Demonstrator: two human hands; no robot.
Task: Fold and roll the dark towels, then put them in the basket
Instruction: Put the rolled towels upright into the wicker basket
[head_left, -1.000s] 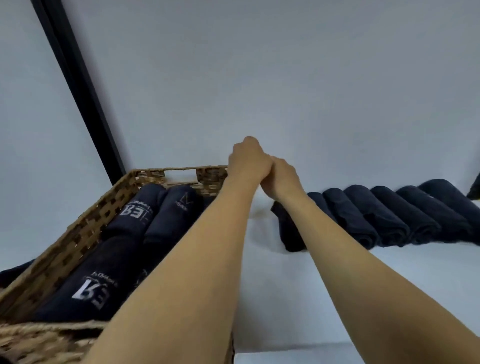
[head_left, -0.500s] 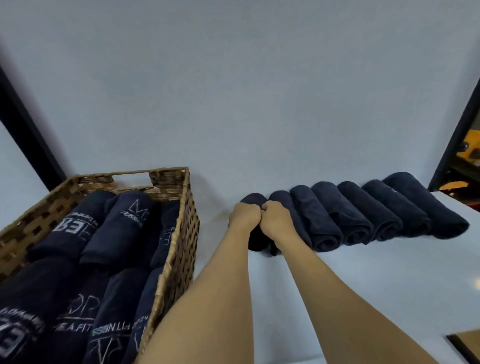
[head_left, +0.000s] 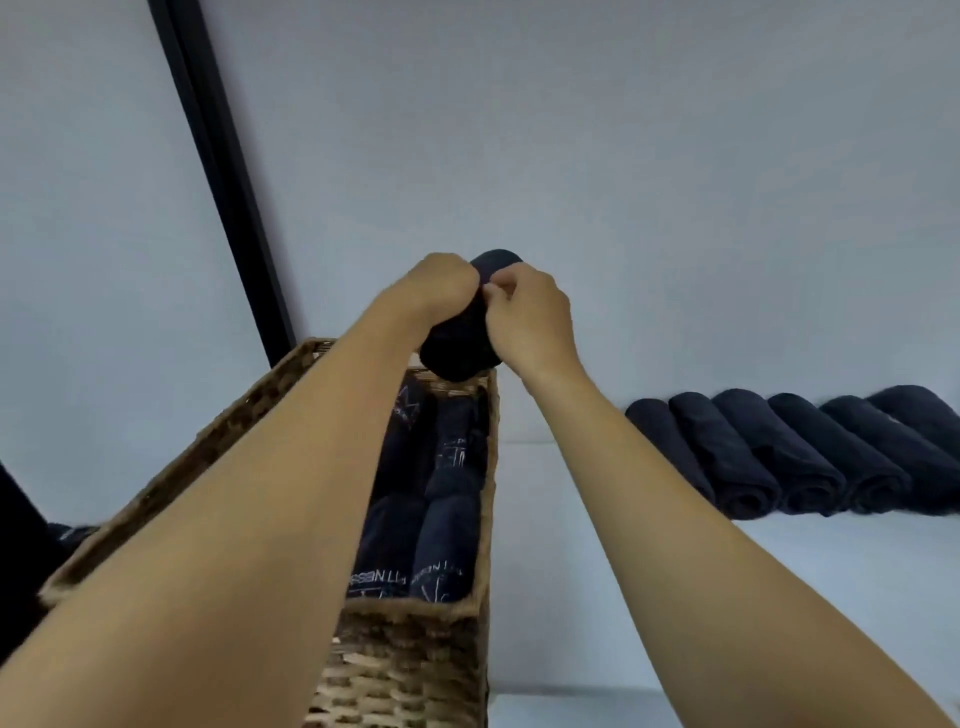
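White tabletop (head_left: 597, 597): both hands' fingers (head_left: 506, 283) grip rolled towel (head_left: 457, 353) above basket (head_left: 483, 519).

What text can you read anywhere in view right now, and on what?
"FITNESS", upside down, partly hidden by the arm: near-left rolled towel in the basket.
Upside-down print on the near-right towel: too blurred to read.
Logos on the far towels: too small to read.
Held towel, towels on the table: none.
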